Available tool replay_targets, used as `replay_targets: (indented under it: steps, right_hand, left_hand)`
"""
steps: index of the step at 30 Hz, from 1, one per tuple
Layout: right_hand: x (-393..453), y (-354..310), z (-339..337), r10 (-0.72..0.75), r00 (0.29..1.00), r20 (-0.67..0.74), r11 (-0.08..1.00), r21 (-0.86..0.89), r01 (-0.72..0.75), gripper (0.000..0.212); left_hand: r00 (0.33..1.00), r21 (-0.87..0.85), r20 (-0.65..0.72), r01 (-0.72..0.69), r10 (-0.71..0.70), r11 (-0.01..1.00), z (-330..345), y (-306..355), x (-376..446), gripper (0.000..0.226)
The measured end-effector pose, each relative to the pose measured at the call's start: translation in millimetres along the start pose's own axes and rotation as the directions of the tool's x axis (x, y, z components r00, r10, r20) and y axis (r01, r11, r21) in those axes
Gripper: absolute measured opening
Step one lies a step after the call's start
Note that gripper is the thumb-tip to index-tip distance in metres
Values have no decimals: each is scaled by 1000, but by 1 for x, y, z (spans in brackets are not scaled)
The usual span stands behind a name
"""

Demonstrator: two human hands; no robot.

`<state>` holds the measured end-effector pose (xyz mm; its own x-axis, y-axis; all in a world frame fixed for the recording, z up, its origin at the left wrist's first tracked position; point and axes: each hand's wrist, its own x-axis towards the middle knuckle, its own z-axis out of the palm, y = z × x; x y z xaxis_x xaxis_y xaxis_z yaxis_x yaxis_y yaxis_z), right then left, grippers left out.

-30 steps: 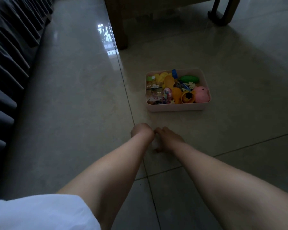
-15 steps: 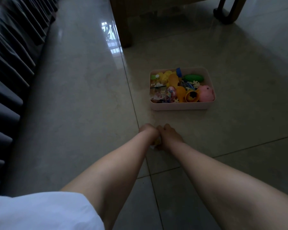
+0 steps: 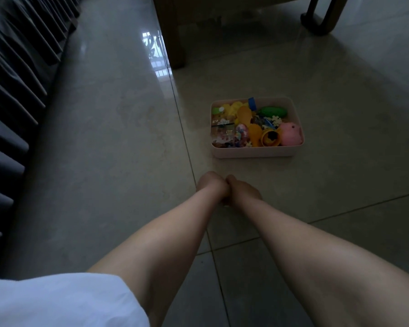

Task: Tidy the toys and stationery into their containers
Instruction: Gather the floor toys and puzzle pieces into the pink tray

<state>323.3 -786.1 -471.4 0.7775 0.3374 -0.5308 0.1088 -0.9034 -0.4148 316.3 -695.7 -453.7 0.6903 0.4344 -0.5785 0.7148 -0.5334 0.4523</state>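
Note:
A pale pink box (image 3: 253, 152) stands on the tiled floor, filled with small toys: a pink pig (image 3: 291, 134), a green oval toy (image 3: 273, 111), orange and yellow pieces (image 3: 255, 135) and a clear packet (image 3: 223, 135). My left hand (image 3: 210, 184) and my right hand (image 3: 242, 191) are pressed together low over the floor, a short way in front of the box. Both are curled, knuckles up. Whatever lies under or between them is hidden.
A dark pleated curtain or sofa skirt (image 3: 12, 90) runs along the left. A wooden furniture leg (image 3: 172, 43) stands behind the box and a curved dark leg (image 3: 316, 22) at the far right. My white sleeve (image 3: 57, 300) shows bottom left.
My hands have closed together until they touch. The view has shifted slightly, so the box sits a bit further right in frame.

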Motion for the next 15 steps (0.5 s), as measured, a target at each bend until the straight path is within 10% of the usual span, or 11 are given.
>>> replay_targets:
  steps: [7,12,15]
  right_hand:
    - [-1,0,-56,104,816,-568,924,358,132,39]
    - [27,-2,-98,234,788,-570,702,659,269,58]
    - [36,4,-95,221,800,-557,761,612,216,66]
  left_hand:
    - [941,-374,-257,-308,221,875,-18,33,4,38]
    - [943,-475,-206,-331,263,815,-15,50,7,34]
    - [932,-425,-206,-361,299,830,-15,51,6,35]
